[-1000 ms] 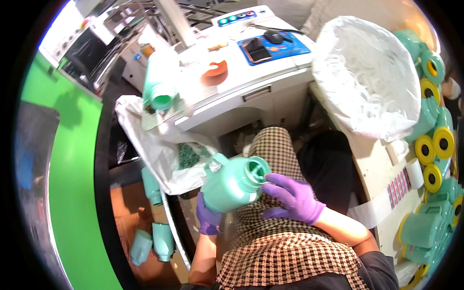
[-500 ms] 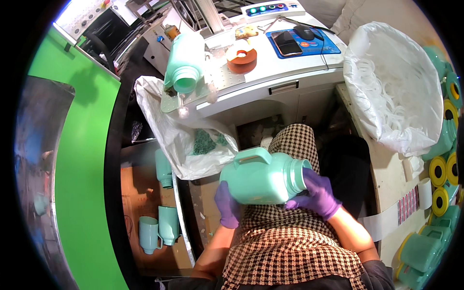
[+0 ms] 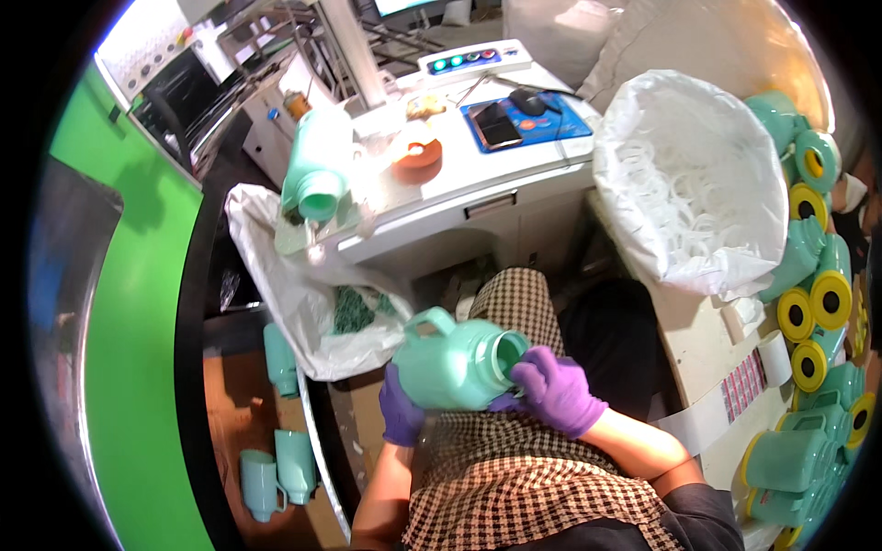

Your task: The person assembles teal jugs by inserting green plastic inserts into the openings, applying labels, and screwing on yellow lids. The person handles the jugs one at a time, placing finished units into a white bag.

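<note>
A mint-green plastic jug (image 3: 446, 372) with a side handle lies on its side above my checked apron (image 3: 514, 477), its open mouth turned to the right. My left hand (image 3: 401, 409), in a purple glove, is closed around the jug's base end. At the mouth, my right hand (image 3: 559, 393), also gloved in purple, has its fingers bent and pressed against the rim. Some of its fingertips are hidden by the jug's neck. Another mint-green jug (image 3: 319, 156) lies on the white machine table (image 3: 432, 207), mouth facing me.
Left of my knees hangs a white bag (image 3: 266, 266) holding green scraps (image 3: 352, 312); mint jugs (image 3: 294, 464) lie in a cardboard box below. At right stand a bag (image 3: 634, 174) of translucent rings, a label strip (image 3: 742, 387) and several yellow-rimmed jugs (image 3: 788, 459). An orange tape roll (image 3: 416, 161) sits on the table.
The view has shifted, so the surroundings sit differently. The jug's mouth has turned more toward me. My right hand has gone from gripping around the neck to bent fingers at the rim.
</note>
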A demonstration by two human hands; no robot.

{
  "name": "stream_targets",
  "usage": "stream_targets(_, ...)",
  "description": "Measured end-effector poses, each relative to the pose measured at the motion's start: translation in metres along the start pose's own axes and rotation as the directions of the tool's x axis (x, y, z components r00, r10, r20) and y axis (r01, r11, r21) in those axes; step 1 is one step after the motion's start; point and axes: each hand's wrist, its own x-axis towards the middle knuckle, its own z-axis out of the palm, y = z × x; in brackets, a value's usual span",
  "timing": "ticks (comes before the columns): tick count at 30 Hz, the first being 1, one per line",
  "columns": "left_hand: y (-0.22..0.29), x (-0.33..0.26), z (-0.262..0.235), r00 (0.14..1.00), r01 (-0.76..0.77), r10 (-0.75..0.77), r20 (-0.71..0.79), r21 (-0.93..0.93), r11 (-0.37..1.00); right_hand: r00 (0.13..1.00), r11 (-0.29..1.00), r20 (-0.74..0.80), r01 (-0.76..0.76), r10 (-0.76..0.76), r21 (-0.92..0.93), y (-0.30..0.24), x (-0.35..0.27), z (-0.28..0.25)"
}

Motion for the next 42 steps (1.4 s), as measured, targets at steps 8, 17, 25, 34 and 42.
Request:
stream_targets(8, -0.012, -0.003, -0.002, 0.989, -0.099, 0.108, -0.098, 0.097, 0.99, 0.979, 0.873, 0.2, -0.128, 0.036, 0.47, -0.018, -0.007, -0.029)
stream_targets(17, 0.034, -0.062, -0.047, 0.913, 0.078, -0.161, -0.374, -0.228, 0.971, 0.913, 0.996, 0.405, 0.073, -0.051, -0.041, 0.0, -0.088, -0.017)
stream_targets(25, 0.099, -0.023, -0.083, 0.939, -0.289, 0.339, -0.051, 0.414, 0.863, 0.749, 0.162, 0.662, -0.652, -0.007, 0.74, -0.009, 0.007, 0.005)
stream_targets(34, 0.085, -0.014, -0.029, 0.908, -0.415, 0.365, 0.207, 0.318, 0.852, 0.796, 0.697, 0.546, -0.546, 0.26, 0.464, -0.06, 0.014, 0.036)
stream_targets(42, 0.081, -0.032, -0.019, 0.856, -0.511, 0.51, 0.082, 0.28, 0.813, 0.825, 0.443, 0.542, -0.551, 0.159, 0.707, -0.054, -0.021, 0.018)
